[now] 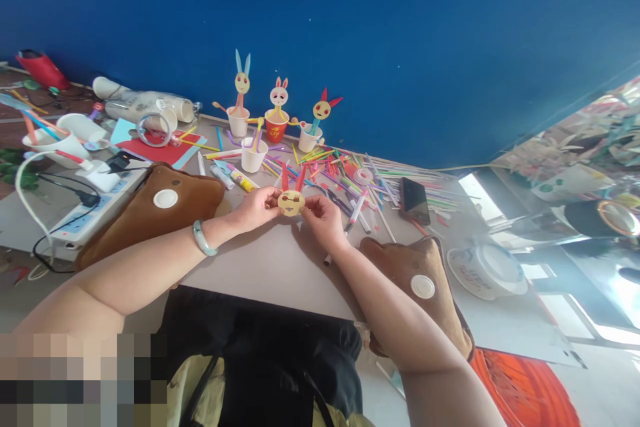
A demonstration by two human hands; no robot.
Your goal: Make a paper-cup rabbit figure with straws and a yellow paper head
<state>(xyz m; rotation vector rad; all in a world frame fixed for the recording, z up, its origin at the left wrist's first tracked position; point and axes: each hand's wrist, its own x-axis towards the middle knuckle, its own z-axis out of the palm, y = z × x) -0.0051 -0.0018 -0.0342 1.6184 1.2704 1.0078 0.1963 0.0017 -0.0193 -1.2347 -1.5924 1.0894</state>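
A power strip point(107, 203) lies beside a brown cushion point(145, 227). The left hand point(255, 210) pinches one edge of a round face point(291, 203) with red ears, held over the worktop point(280, 273) near a white cup point(253, 157); the right hand point(325, 220) pinches its other edge. Further right lie a phone point(415, 200), a second cushion point(400, 270) and a bowl point(493, 270).

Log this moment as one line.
left hand: holds red-eared rabbit face by one edge; right hand: holds its opposite edge; beyond hands: faceless white cup; right of cup: scattered coloured sticks
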